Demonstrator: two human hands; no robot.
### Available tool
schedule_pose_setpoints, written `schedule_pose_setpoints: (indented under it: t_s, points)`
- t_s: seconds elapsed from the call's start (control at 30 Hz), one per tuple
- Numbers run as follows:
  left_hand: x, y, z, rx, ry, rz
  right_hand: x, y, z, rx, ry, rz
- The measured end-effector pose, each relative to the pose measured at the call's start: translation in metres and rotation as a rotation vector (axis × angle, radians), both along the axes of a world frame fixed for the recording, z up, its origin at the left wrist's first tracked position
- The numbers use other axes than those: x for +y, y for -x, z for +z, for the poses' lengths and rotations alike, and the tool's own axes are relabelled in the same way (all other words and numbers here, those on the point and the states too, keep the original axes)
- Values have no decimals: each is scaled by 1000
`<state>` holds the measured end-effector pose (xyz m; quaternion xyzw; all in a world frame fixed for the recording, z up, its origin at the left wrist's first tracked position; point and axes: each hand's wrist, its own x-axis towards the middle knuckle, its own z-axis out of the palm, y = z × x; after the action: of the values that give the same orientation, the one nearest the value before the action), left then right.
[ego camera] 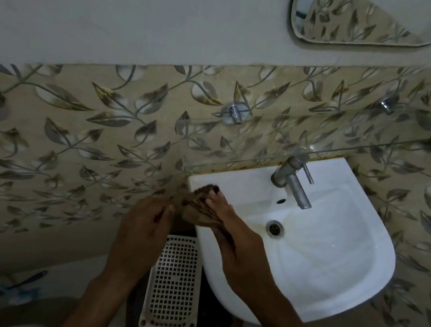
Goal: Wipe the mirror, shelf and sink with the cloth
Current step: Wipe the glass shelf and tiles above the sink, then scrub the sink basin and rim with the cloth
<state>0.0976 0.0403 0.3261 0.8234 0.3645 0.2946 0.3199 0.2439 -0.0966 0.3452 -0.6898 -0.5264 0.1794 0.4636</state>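
Note:
A brown cloth [198, 204] lies on the left rim of the white sink [333, 259]. My right hand [237, 244] presses on the cloth with straight fingers at the sink's back left corner. My left hand [140, 235] is just left of the sink and pinches the cloth's left end. A glass shelf [346, 147] runs along the wall above the sink on chrome brackets. The mirror [362, 18] hangs at the top right, only its lower part in view.
A chrome tap [293, 181] stands at the back of the sink, the drain [274, 227] below it. A white perforated grid tray [175, 283] sits under the sink's left side. Leaf-patterned tiles cover the wall. A blue hose [3, 286] lies at the lower left.

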Motion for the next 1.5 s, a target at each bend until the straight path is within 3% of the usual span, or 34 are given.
schedule_pose_setpoints:
  t_s: [0.07, 0.17, 0.3, 0.43, 0.83, 1.0, 1.1, 1.2, 1.37, 1.5]
  points:
    - [-13, 0, -29, 112, 119, -54, -16, -2, -33, 175, 132, -81]
    - [-31, 6, -67, 219, 250, -130, -25, -6, -80, 206, 270, -238]
    - [-43, 16, -84, 234, 261, -159, -28, 15, -125, 145, 335, -193]
    - [-39, 21, -89, 225, 292, -152, -30, 40, -173, -185, 391, -85]
    - [-2, -20, -73, 183, 254, -90, 120, -40, -160, -315, 533, -47]
    - [7, -40, -63, 124, 228, -54, 93, -23, -173, -341, 430, -65]
    - [12, -53, -71, 183, 218, -75, 70, -23, -178, -306, 375, -37]
    - [12, -65, -78, 232, 238, -140, 71, -56, -182, -395, 349, 0]
    - [5, -63, -75, 221, 282, -136, 77, -125, -172, -557, 413, -231]
    - [2, -48, -77, 148, 315, -125, 76, -156, -173, -450, 476, -500]
